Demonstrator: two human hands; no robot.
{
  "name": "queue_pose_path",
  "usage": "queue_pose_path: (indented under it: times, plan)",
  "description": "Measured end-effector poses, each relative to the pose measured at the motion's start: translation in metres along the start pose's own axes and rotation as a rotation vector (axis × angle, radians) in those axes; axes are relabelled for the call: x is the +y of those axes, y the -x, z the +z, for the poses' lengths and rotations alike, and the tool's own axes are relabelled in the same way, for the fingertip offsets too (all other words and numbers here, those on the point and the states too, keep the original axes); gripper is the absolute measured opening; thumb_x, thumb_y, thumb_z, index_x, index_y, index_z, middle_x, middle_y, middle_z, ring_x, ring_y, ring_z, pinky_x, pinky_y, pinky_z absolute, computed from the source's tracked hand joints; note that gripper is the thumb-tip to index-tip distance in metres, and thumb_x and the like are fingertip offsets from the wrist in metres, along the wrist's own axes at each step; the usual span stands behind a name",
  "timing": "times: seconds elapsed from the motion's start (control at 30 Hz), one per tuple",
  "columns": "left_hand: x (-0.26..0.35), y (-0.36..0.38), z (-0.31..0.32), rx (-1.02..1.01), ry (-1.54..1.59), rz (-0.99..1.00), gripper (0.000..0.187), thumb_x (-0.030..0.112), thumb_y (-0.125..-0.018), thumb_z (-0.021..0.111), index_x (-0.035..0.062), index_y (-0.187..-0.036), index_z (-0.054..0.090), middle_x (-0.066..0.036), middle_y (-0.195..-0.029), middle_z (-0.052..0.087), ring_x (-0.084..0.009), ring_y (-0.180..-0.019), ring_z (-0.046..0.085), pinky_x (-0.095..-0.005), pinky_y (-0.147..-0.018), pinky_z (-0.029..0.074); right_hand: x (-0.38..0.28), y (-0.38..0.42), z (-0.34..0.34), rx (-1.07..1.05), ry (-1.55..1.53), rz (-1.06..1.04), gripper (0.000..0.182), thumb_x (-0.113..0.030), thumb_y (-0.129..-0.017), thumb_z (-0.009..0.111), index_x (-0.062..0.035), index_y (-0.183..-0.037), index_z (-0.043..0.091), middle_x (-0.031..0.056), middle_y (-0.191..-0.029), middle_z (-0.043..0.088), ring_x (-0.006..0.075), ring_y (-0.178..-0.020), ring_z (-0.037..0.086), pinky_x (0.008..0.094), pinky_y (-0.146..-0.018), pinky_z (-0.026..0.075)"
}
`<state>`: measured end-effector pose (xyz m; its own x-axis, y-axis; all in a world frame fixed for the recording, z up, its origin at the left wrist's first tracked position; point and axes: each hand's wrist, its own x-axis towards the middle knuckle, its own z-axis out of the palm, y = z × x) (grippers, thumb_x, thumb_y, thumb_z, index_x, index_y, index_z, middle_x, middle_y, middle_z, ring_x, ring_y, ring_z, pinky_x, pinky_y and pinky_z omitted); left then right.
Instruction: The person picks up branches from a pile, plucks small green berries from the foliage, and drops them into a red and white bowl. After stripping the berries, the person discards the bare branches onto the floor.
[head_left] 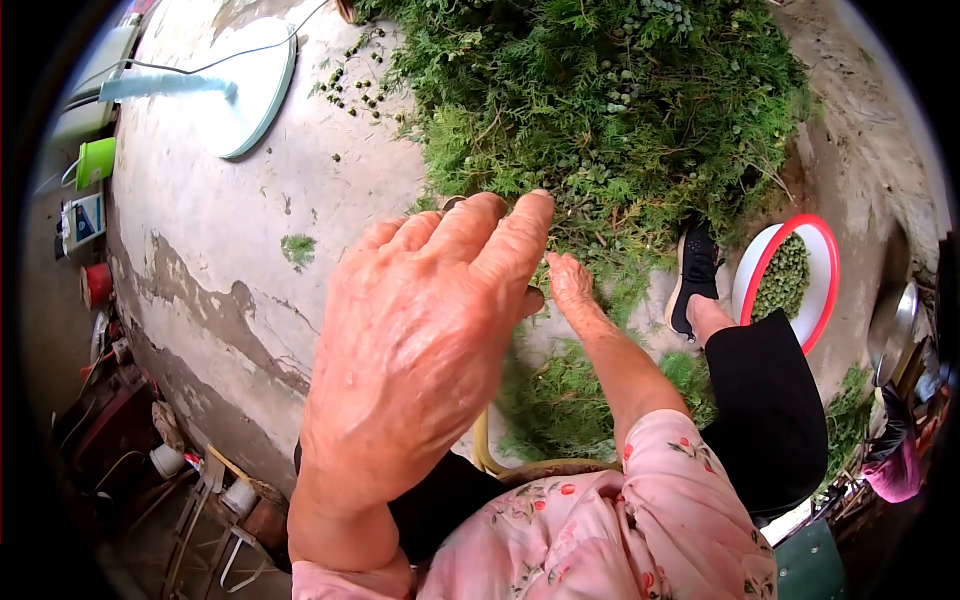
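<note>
Two hands: both out over the branch pile
Left hand [420, 340]: raised close to camera, fingers loosely curled, nothing clamped as far as visible
Right hand [568, 280]: reaching to 12 o'clock, touching branches [600, 110]; grip hidden, cannot tell
Bowl [790, 278]: at 3 o'clock, part filled with green seeds
Progress: some seeds picked; big pile left, judging by size
Loose seeds [355, 80]: on floor, 11 o'clock
Shoe [693, 270]: beside bowl
</note>
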<state>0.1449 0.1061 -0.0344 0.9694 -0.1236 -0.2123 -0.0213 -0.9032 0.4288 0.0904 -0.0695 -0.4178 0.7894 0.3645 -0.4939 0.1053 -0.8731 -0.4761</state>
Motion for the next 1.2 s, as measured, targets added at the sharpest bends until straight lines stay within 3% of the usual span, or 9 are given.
queue_pose_path:
  times: [0.07, 0.1, 0.23, 0.6, 0.73, 0.77, 0.9, 1.0, 1.2]
  plan:
    - [0.0, -0.001, 0.0, 0.021, 0.015, 0.002, 0.043, 0.017, -0.072, 0.065, 0.0016, -0.11, 0.054, -0.017, -0.098, 0.059, -0.0338, -0.085, 0.056, -0.037, -0.074, 0.043, 0.0, 0.0, -0.006, 0.014, -0.062, 0.016, 0.022, -0.008, -0.074, 0.06, -0.0055, -0.095, 0.056, 0.0191, -0.087, 0.057, 0.0396, -0.083, 0.055, 0.0454, -0.071, 0.046]
    - [0.0, -0.001, -0.001, 0.038, 0.023, 0.007, 0.043, 0.017, -0.072, 0.065, 0.0016, -0.11, 0.054, -0.017, -0.098, 0.059, -0.0338, -0.085, 0.056, -0.0371, -0.074, 0.043, 0.013, -0.003, 0.004, 0.137, -0.126, -0.08, 0.02, -0.005, -0.076, 0.059, -0.0037, -0.096, 0.057, 0.0155, -0.079, 0.06, 0.0311, -0.073, 0.061, 0.0388, -0.061, 0.049]
    - [0.003, 0.003, -0.003, 0.058, -0.003, 0.003, 0.04, 0.013, -0.072, 0.063, 0.0011, -0.109, 0.054, -0.017, -0.099, 0.059, -0.0338, -0.088, 0.056, -0.0376, -0.076, 0.044, -0.023, 0.004, -0.082, -0.027, -0.876, 0.294, 0.017, -0.008, -0.081, 0.058, 0.0, -0.095, 0.058, 0.0038, -0.07, 0.058, 0.0082, -0.054, 0.057, 0.021, -0.043, 0.043]
    - [0.001, -0.001, 0.003, 0.184, -0.036, -0.083, 0.035, 0.019, -0.072, 0.065, -0.0003, -0.101, 0.058, -0.015, -0.106, 0.058, -0.033, -0.097, 0.053, -0.0403, -0.08, 0.043, -0.12, 0.074, -0.301, 0.082, -0.966, -0.096, 0.018, -0.011, -0.081, 0.059, 0.0001, -0.095, 0.057, 0.0037, -0.08, 0.061, 0.0077, -0.057, 0.056, 0.0195, -0.045, 0.043]
    - [0.015, -0.006, -0.003, 0.138, 0.101, -0.167, 0.033, 0.027, -0.074, 0.066, -0.0008, -0.091, 0.06, -0.017, -0.085, 0.062, -0.0358, -0.079, 0.057, -0.0396, -0.069, 0.044, -0.137, 0.105, -0.338, 0.092, -0.944, -0.162, 0.017, -0.012, -0.082, 0.059, -0.0012, -0.095, 0.056, 0.0031, -0.081, 0.061, 0.0071, -0.059, 0.056, 0.0189, -0.047, 0.044]
    - [0.017, -0.006, -0.002, 0.091, 0.295, -0.191, 0.033, 0.029, -0.076, 0.066, -0.0017, -0.085, 0.059, -0.013, -0.071, 0.062, -0.0291, -0.064, 0.057, -0.0361, -0.06, 0.043, -0.141, 0.111, -0.344, 0.105, -0.955, -0.15, 0.017, -0.011, -0.082, 0.059, -0.0017, -0.095, 0.055, 0.0023, -0.082, 0.06, 0.0065, -0.061, 0.057, 0.0187, -0.047, 0.044]
    - [0.018, -0.011, 0.019, 0.089, 0.737, -0.188, 0.021, 0.018, -0.081, 0.063, -0.0026, -0.082, 0.06, 0.0, -0.061, 0.052, -0.0077, -0.058, 0.044, -0.0258, -0.052, 0.037, -0.141, 0.117, -0.351, 0.179, -1.001, -0.194, 0.015, -0.01, -0.082, 0.058, -0.003, -0.095, 0.055, 0.0008, -0.08, 0.059, 0.0054, -0.062, 0.056, 0.0177, -0.049, 0.043]
    - [0.043, -0.007, 0.004, 0.104, 1.127, -0.306, 0.015, 0.013, -0.082, 0.062, -0.0021, -0.083, 0.063, 0.001, -0.061, 0.052, -0.005, -0.057, 0.042, -0.0223, -0.051, 0.035, -0.141, 0.116, -0.347, 0.241, -1.015, -0.212, 0.014, -0.008, -0.082, 0.058, -0.0031, -0.095, 0.056, 0.0005, -0.08, 0.059, 0.0051, -0.061, 0.056, 0.0173, -0.05, 0.043]
    - [0.055, -0.01, 0.006, 0.077, 1.226, -0.224, 0.011, 0.008, -0.082, 0.061, -0.0017, -0.084, 0.064, 0.001, -0.063, 0.055, -0.0044, -0.055, 0.042, -0.0206, -0.049, 0.032, -0.139, 0.117, -0.361, 0.267, -1.319, -0.129, 0.01, -0.005, -0.081, 0.057, -0.0028, -0.091, 0.057, -0.0001, -0.078, 0.057, 0.0055, -0.058, 0.053, 0.017, -0.049, 0.039]
